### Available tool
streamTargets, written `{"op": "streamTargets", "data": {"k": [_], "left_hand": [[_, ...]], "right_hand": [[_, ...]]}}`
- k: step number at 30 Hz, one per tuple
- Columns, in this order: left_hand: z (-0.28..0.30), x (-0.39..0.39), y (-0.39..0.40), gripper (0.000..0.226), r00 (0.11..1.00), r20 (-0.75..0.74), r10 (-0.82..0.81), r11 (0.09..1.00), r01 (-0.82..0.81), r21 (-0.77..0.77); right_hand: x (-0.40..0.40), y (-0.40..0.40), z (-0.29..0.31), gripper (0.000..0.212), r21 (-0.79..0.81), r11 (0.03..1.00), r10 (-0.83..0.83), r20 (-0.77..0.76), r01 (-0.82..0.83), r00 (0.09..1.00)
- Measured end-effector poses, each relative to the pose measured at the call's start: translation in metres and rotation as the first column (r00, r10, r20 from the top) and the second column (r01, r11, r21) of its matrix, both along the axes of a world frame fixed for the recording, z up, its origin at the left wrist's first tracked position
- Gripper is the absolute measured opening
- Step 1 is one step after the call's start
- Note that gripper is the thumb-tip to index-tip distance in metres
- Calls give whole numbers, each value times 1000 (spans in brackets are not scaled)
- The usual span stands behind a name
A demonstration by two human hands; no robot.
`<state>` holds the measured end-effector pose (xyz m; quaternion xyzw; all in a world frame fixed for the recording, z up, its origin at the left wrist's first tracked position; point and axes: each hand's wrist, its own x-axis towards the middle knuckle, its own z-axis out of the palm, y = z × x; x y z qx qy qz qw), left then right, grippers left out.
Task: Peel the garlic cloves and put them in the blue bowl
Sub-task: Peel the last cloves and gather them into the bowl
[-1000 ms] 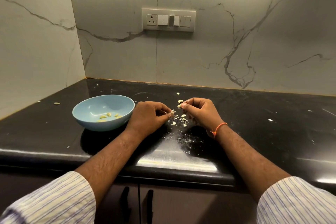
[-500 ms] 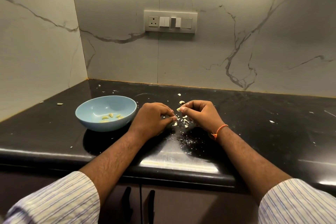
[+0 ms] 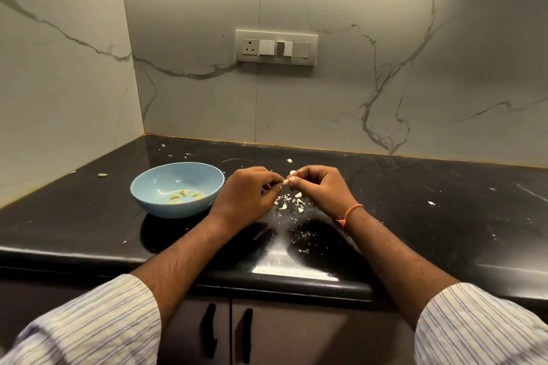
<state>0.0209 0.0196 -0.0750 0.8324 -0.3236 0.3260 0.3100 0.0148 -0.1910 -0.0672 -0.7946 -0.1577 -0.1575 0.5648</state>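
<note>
A blue bowl (image 3: 154,184) stands on the black counter at centre left with several peeled garlic cloves (image 3: 184,195) inside. Just right of the bowl, my left hand (image 3: 246,195) and my right hand (image 3: 320,190) meet fingertip to fingertip above the counter. Between them a small pale garlic clove (image 3: 286,182) is pinched by the fingers of both hands. A second pale clove (image 3: 292,172) shows just behind my right fingertips. Bits of papery peel (image 3: 289,201) lie scattered on the counter under the hands.
The black counter (image 3: 444,216) ends in a rounded front edge near me. Marble walls close it at the back and left. A loose clove (image 3: 102,175) lies far left, another (image 3: 289,160) behind my hands. A switch panel (image 3: 276,47) sits on the back wall.
Both hands have lifted slightly and come closer together, fingertips now meeting on the clove. The bowl has not moved.
</note>
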Motion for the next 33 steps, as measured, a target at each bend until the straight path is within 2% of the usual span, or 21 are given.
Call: {"op": "streamTargets", "data": {"k": [4,8,14,18,22,25,28,30,31,33], "left_hand": [[30,-6,22,15,998,34,58,996,-61,68],[50,-19,70,19,975,38,219,953,-222,204],[54,-37,142,20,884,-69,463,835,-408,370],[51,-43,170,22,854,-81,513,816,-457,353],[52,-46,163,26,888,-38,458,859,-431,277],[49,-50,133,36,953,42,301,932,-303,201],[36,-62,85,40,990,24,142,975,-144,168],[27,-68,49,42,998,-37,59,969,-48,241],[21,-68,32,46,994,-82,68,947,-38,318],[8,-58,4,63,951,-228,211,870,-76,488]], "right_hand": [[-8,26,21,6,63,998,13,-9,-13,1000],[-3,79,30,7,44,999,7,-43,-5,999],[4,162,27,7,-193,981,-31,0,30,1000],[2,183,33,12,-367,929,-33,43,46,999],[-5,163,38,16,-324,943,-43,106,76,993],[-10,129,38,21,-324,937,-89,148,133,985],[-14,82,30,29,-388,889,-208,130,243,969],[-18,49,26,34,-451,835,-303,102,315,948],[-21,33,22,37,-481,807,-345,89,344,934],[-29,6,13,44,-536,758,-406,62,373,912]]}}
